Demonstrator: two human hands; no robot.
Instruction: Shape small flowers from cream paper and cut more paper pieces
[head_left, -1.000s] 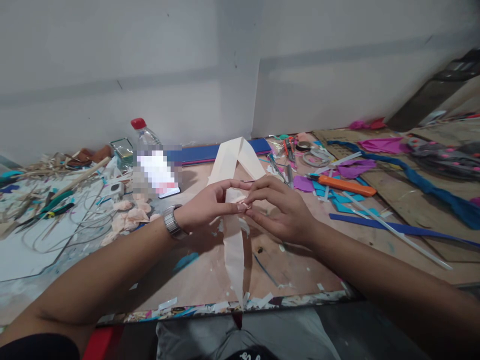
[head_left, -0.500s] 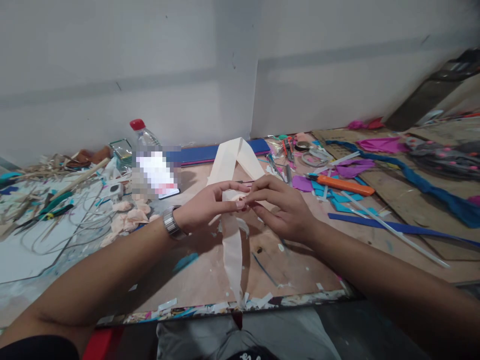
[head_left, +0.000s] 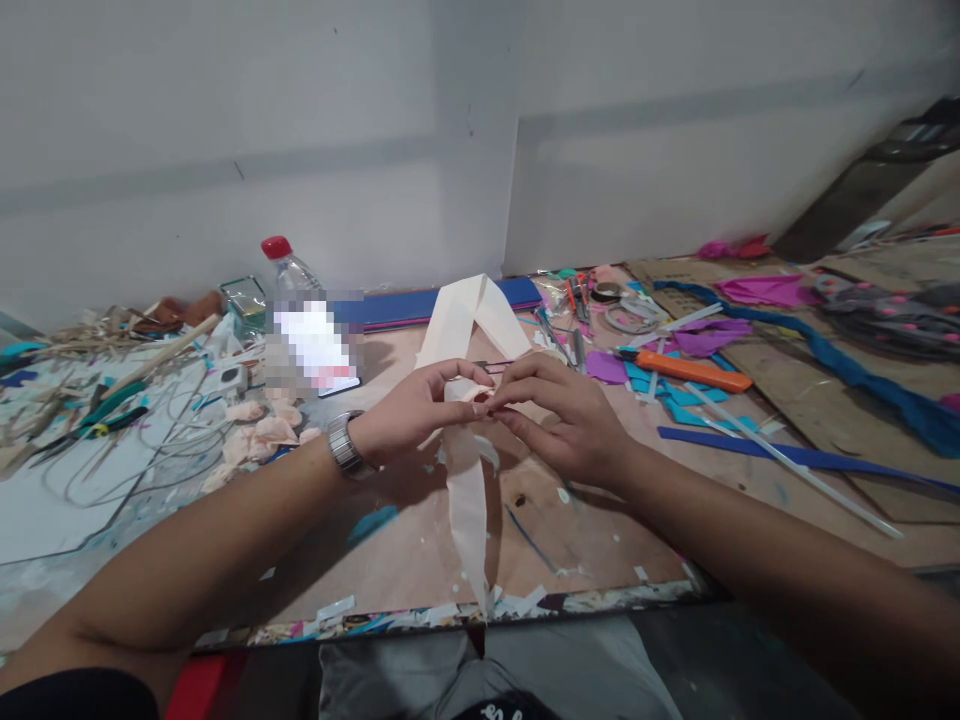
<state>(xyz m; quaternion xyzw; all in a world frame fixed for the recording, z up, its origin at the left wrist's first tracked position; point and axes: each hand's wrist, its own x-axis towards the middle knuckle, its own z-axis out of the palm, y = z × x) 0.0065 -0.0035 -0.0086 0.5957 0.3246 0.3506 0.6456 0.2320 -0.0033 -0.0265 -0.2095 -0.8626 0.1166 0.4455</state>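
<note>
Strip [head_left: 466,485]: pinching it in half-curled left hand [head_left: 420,410] and half-curled right hand [head_left: 566,415], tip close to tip.

passable: bare board [head_left: 600,545] either side of cream strip [head_left: 467,490] | left block: phone [head_left: 311,340], bottle [head_left: 294,272] | right: orange cutter [head_left: 694,372]

Your left hand [head_left: 409,415] and right hand [head_left: 566,415] meet over the desk [head_left: 405,565]. The paper strip [head_left: 466,490] runs from them to the near edge, and a fold of it lies behind them, in front of the stacked sheets [head_left: 401,308]. To your left, the phone [head_left: 315,350] sits before the bottle [head_left: 292,268], with the pliers [head_left: 109,410] farther left. To your right, the knife [head_left: 686,370] lies over scraps [head_left: 679,412], the cardboard [head_left: 787,395] beyond it. The wall [head_left: 300,120] stands at the back.
</note>
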